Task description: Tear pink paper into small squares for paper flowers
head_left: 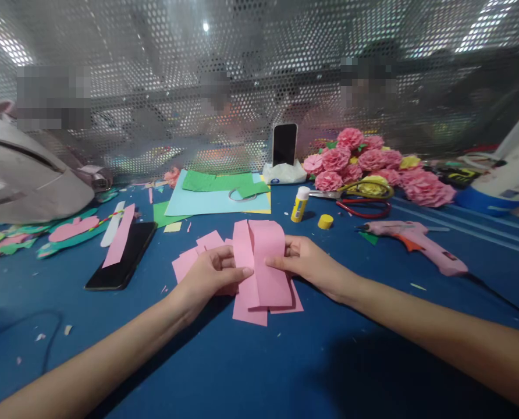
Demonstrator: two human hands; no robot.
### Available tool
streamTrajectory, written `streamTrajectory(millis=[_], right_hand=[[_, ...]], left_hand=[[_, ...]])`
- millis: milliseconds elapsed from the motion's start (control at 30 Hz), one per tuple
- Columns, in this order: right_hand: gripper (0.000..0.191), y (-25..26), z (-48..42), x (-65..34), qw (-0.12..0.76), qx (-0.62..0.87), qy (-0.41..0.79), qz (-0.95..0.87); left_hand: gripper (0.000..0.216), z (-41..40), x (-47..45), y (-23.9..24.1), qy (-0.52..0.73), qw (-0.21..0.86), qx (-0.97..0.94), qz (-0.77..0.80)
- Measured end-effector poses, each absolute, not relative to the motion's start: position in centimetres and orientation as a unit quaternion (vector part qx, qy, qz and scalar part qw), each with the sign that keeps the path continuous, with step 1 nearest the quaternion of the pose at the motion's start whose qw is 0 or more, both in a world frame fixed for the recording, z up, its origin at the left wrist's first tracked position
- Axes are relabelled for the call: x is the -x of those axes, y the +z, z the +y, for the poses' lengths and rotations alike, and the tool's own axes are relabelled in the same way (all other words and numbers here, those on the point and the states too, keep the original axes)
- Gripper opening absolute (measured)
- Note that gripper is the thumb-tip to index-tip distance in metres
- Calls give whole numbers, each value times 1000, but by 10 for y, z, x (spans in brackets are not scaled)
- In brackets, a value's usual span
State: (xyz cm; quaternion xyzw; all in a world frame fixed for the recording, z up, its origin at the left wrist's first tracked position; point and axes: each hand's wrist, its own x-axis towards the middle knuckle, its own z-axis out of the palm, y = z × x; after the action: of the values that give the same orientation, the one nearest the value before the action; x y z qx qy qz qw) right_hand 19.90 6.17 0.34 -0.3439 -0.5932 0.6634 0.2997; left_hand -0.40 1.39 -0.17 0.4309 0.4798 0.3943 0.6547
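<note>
Between my hands, over the middle of the blue table, is a folded piece of pink paper (270,279). My left hand (213,267) pinches its left side, thumb on top. My right hand (301,262) grips the right side, with its thumb on the front and the other fingers behind the curled edge. Beneath and to the left lie several more pink paper pieces (184,265), partly hidden by my left hand. A glue stick (300,205) stands uncapped just beyond my right hand, its yellow cap (325,222) beside it.
A pink glue gun (420,241) and scissors (364,192) lie to the right, near pink paper flowers (351,160). On the left are a black phone (126,262) and a pale bag (32,169). Blue and green sheets (216,201) lie before a perforated metal screen (155,75).
</note>
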Motion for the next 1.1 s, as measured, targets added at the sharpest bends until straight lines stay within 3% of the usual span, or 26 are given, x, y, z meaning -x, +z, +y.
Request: streamTrajectory(millis=[133,233,333,500,667,767,833,900,967,1100], right_hand=[[43,2,62,-199,326,339,666,-578],[41,0,62,-200,337,320,682,-564],[41,-3,63,-201,313,276,704,-575],[26,-7,66,-201,310,281,727,-545],[18,3,68,-201,352,295,760,-460],[13,12,62,-200,329,265,773,-473],[33,18,55,-200,251,259,770,-526],[51,21,47,-198,148,250,748,-596],[50,23,40,-196,112,246,699,-663],[41,21,40,-194,159,268,617,-722]], left_hand=[[49,13,3,3,374,659,-458,465],[39,11,3,8,375,663,-452,464],[23,14,8,16,444,641,-436,449],[18,19,23,36,515,599,-469,395],[31,1,24,62,368,731,-492,298],[38,-14,16,72,239,769,-529,268],[38,-20,9,72,197,704,-614,298],[36,-22,4,67,246,573,-688,370],[41,-19,1,59,270,487,-709,432],[55,-7,3,45,316,503,-677,435]])
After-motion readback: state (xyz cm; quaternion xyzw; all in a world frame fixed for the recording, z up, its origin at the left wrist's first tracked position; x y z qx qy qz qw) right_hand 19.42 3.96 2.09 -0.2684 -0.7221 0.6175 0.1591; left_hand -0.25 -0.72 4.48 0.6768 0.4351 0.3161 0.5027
